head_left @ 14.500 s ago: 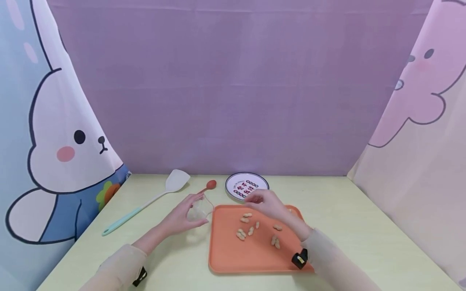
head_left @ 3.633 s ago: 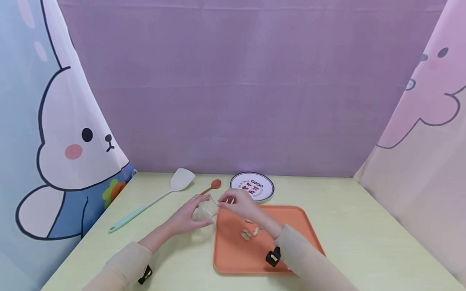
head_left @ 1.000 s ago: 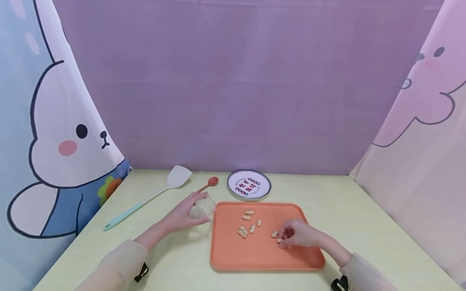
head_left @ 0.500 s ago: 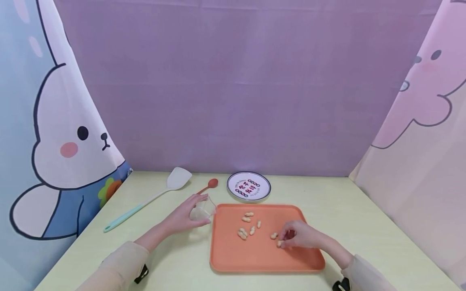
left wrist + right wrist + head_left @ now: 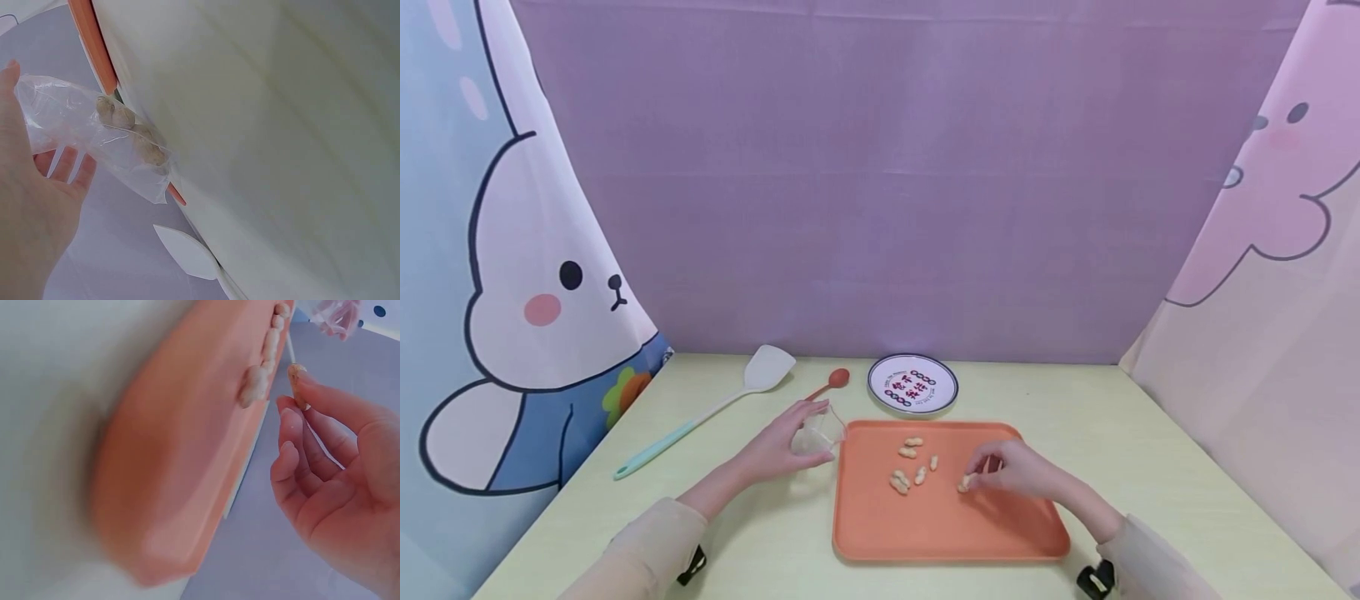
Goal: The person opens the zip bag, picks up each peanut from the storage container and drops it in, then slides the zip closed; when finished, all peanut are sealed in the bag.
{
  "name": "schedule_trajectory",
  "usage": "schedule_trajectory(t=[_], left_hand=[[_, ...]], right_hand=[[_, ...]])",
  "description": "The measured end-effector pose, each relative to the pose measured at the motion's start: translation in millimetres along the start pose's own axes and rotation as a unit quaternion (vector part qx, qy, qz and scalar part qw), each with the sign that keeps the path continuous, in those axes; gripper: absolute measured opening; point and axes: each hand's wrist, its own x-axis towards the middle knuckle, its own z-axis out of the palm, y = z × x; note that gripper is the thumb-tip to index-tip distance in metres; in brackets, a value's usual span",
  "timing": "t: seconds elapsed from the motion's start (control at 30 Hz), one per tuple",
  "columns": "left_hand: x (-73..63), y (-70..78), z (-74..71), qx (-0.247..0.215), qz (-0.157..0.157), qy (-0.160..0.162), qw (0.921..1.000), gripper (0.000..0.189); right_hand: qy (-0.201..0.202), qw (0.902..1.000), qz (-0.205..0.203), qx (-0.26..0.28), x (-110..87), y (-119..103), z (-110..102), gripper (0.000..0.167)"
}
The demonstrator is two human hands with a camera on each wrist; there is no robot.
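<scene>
My left hand (image 5: 778, 446) holds a clear plastic bag (image 5: 820, 433) by its mouth, just off the tray's left edge. Several peanuts (image 5: 115, 115) lie at the bottom of the bag in the left wrist view. Over the right half of the orange tray (image 5: 947, 533), my right hand (image 5: 1018, 475) pinches a peanut (image 5: 296, 378) between thumb and fingertips. Another peanut (image 5: 253, 387) lies on the tray close by those fingertips. Further left on the tray, several more peanuts (image 5: 900, 482) are scattered.
Behind the tray stands a white plate (image 5: 913, 383) with a dark rim and red print. A red spoon (image 5: 838, 378) lies behind the left hand, its handle partly hidden. To its left is a white spatula (image 5: 767, 369) with a mint handle. A purple curtain (image 5: 880, 183) closes the back.
Over the last second my right hand has picked a peanut off the tray and moved slightly up and left. Seconds earlier it was at the bag's mouth. The left hand stays put.
</scene>
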Motion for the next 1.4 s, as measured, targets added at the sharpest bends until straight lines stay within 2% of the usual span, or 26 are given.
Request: schedule_trajectory(t=[0.27, 0.53, 0.77, 0.9, 1.2, 1.4], left_hand=[[-0.4, 0.8, -0.4, 0.005, -0.005, 0.0, 1.0, 0.078], [0.6, 0.3, 0.4, -0.005, 0.002, -0.001, 1.0, 0.077], [1.2, -0.9, 0.8, 0.0, 0.013, 0.005, 0.9999, 0.077], [0.4, -1.1, 0.5, 0.003, 0.007, 0.002, 1.0, 0.079], [0.3, -1.3, 0.7, 0.007, 0.002, 0.005, 1.0, 0.079], [1.2, -0.8, 1.0, 0.002, 0.001, 0.0, 1.0, 0.078]], right_hand=[[0.034, 0.9985, -0.033, -0.028, 23.7, -23.6, 6.2, 0.011], [0.02, 0.9988, -0.04, 0.021, 51.6, -52.6, 14.4, 0.014], [0.092, 0.9923, -0.081, 0.018, 79.2, -72.5, 26.1, 0.014], [0.113, 0.9882, -0.101, 0.023, 94.2, -80.0, 34.6, 0.013], [0.116, 0.9861, -0.111, 0.043, 118.9, -94.8, 53.0, 0.01], [0.119, 0.9847, -0.122, 0.037, 129.5, -99.3, 63.9, 0.01]])
